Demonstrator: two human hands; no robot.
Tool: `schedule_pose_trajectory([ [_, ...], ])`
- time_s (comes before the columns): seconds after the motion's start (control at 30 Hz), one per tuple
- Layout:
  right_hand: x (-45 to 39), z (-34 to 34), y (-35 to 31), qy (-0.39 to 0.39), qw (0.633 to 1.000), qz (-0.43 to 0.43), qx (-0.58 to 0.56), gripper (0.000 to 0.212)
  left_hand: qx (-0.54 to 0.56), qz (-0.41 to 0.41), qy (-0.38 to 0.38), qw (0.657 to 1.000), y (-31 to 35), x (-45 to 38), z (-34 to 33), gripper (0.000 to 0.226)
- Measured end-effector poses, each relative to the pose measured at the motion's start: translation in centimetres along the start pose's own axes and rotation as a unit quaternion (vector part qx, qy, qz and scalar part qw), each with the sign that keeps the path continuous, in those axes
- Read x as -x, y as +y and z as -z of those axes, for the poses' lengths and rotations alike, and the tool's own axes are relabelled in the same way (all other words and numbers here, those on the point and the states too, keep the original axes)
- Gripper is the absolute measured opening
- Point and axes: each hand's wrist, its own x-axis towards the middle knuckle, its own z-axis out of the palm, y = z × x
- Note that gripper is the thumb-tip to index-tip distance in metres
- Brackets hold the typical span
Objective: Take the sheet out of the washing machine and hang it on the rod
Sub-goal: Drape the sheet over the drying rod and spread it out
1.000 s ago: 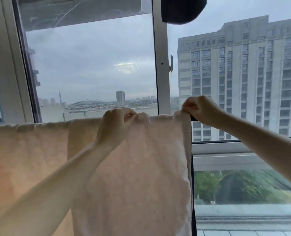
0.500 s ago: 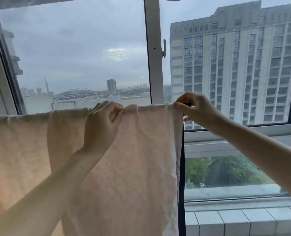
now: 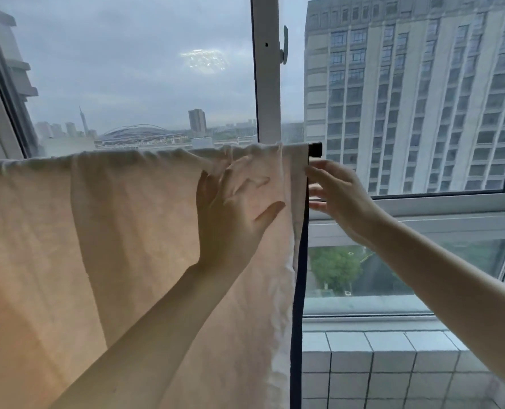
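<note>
Now pale peach sheet [image 3: 145, 237] drapes rod [image 3: 315, 149].

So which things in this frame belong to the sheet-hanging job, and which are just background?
Part of the job:
- sheet, draped over the rod
- rod, only its dark end cap showing
- left hand, fingers spread flat on the sheet
- right hand, open at the sheet's right edge

Just there:
- window frame
- window handle
- tiled ledge
- tall building outside
</note>
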Motion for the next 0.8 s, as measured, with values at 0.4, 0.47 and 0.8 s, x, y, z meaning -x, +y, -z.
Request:
schedule_pose_trajectory([
  [0.4, 1.0, 3.0, 5.8, -0.119, 0.984, 0.047, 0.125, 0.010, -0.157, 0.224, -0.042, 0.961, 9.0, 5.1, -6.2, 0.056],
  [0.47, 0.9, 3.1, 6.8, -0.137, 0.978, 0.051, 0.147, 0.009, -0.136, 0.258, -0.036, 0.956, 9.3, 5.8, -6.5, 0.047],
  [0.8, 1.7, 3.6, 10.1, -0.183, 0.971, 0.032, 0.148, 0.018, -0.043, 0.367, -0.014, 0.929, 8.6, 8.8, -6.7, 0.026],
])
